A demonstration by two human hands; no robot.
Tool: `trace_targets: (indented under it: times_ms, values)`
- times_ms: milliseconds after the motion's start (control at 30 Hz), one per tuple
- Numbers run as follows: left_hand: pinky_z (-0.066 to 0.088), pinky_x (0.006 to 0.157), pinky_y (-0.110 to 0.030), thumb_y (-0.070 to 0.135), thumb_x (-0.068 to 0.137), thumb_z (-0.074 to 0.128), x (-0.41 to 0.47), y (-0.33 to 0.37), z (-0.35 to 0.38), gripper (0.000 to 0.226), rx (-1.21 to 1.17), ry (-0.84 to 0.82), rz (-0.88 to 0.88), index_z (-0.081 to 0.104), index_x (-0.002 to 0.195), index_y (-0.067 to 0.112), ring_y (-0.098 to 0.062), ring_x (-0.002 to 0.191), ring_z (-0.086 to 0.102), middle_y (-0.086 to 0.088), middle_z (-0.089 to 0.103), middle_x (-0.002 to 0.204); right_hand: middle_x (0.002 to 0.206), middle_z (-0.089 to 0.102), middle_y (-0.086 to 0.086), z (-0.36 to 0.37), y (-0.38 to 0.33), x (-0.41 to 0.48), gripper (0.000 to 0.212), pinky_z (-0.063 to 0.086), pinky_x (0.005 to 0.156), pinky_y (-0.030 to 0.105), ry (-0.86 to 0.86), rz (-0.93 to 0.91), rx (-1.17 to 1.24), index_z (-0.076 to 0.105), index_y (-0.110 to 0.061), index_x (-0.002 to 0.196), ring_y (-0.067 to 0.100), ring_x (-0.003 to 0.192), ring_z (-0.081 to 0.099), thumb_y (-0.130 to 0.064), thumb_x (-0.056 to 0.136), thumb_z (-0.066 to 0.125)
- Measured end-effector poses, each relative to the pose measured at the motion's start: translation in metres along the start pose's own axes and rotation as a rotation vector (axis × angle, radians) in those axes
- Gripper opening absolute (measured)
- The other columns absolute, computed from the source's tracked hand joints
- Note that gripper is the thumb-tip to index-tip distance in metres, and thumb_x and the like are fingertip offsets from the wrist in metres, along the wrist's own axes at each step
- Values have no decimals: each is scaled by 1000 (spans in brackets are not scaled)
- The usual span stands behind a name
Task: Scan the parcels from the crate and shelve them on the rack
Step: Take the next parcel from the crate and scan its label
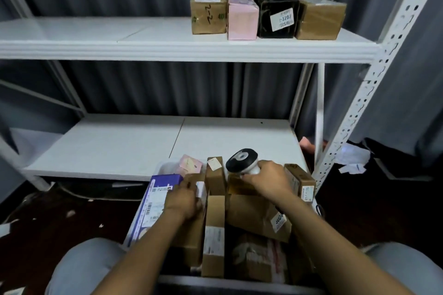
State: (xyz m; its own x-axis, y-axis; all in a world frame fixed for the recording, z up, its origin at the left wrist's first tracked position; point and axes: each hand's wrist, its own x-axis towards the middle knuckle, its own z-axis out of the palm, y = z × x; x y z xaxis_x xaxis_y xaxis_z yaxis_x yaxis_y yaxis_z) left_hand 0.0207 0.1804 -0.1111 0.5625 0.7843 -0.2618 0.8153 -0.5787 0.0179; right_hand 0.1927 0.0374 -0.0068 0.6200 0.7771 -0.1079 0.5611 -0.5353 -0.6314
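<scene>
A crate full of parcels stands on the floor between my knees. My right hand is shut on a white and black barcode scanner, held above the brown boxes. My left hand grips a brown cardboard parcel with a white label, still in the crate beside a purple box. Several more brown parcels stand upright in the crate. The white rack's upper shelf holds several shelved parcels at its right end.
The rack's lower shelf is right behind the crate. A perforated white upright rises at the right. Grey curtains hang behind. Crumpled paper and scraps lie on the dark floor.
</scene>
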Motion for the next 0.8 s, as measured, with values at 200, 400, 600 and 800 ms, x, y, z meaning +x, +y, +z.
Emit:
trace_targets:
  times_ms: [200, 400, 600, 800]
  values:
    - [43, 95, -37, 53, 91, 46, 4, -2, 38, 63, -155, 7, -121, 34, 143, 19, -30, 119, 47, -15, 43, 138, 86, 65, 5, 21, 14, -6, 29, 42, 60, 27, -58, 17, -50, 69, -11, 98, 19, 77, 57, -35, 83, 68]
    - [45, 94, -39, 53, 90, 49, 7, -2, 48, 61, -335, 67, -225, 35, 141, 21, -31, 113, 48, -16, 45, 128, 97, 70, 9, 27, 18, -11, 31, 41, 66, 26, -30, 28, -64, 67, -9, 99, 22, 84, 60, -35, 83, 69]
    - [49, 90, -37, 39, 81, 64, -9, -4, 45, 74, -692, 210, -284, 31, 147, 30, -36, 102, 54, -15, 40, 120, 89, 67, 6, 26, 15, -15, 23, 39, 64, 26, -18, 29, 10, 65, -14, 94, 18, 79, 55, -34, 84, 70]
    - [43, 98, -29, 26, 76, 72, -44, 0, 20, 70, -1065, 347, -317, 44, 140, 27, -22, 107, 52, -2, 33, 130, 76, 71, 1, 26, 18, -14, 18, 53, 64, 33, 10, 12, 242, 70, -17, 90, 20, 71, 66, -32, 80, 75]
